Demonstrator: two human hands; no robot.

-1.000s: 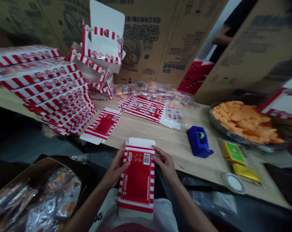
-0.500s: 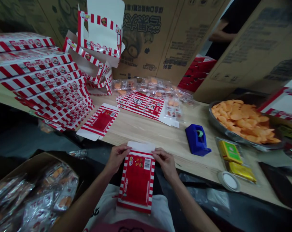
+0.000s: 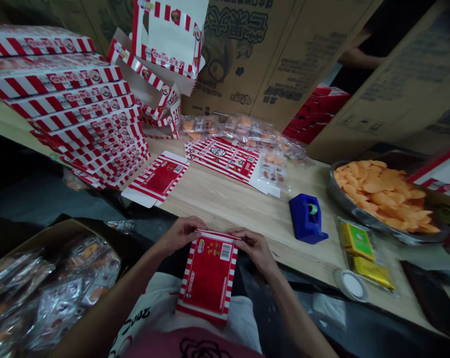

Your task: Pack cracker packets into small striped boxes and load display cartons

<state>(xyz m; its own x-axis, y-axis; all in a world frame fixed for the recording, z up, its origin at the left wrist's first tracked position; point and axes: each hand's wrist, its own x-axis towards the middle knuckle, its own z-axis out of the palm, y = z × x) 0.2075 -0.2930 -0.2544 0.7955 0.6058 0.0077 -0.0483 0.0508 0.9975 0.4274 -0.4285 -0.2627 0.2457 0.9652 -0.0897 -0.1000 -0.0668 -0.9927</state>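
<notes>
A red carton (image 3: 207,276) with red-and-white striped edges and a barcode lies over my lap, just below the table's front edge. My left hand (image 3: 184,233) pinches its far left corner. At the far right corner, my right hand (image 3: 254,247) grips it between thumb and fingers. The white end flap is folded at the far edge, between both hands. On the table beyond lies a similar flat carton (image 3: 161,178), and behind it a striped carton sheet (image 3: 225,158) is partly covered by clear packets (image 3: 272,166).
Stacked striped boxes (image 3: 79,99) rise at the left, beside opened cartons (image 3: 169,44). A blue tape dispenser (image 3: 307,219), a metal bowl of orange pieces (image 3: 381,191) and yellow packs (image 3: 362,248) stand right. A box of clear packets (image 3: 76,283) is lower left. A person's arm (image 3: 362,57) shows behind cardboard.
The carton's white end flap stood out flat and is now folded at the far edge. Both hands have moved slightly inward over that edge. The view has shifted a little.
</notes>
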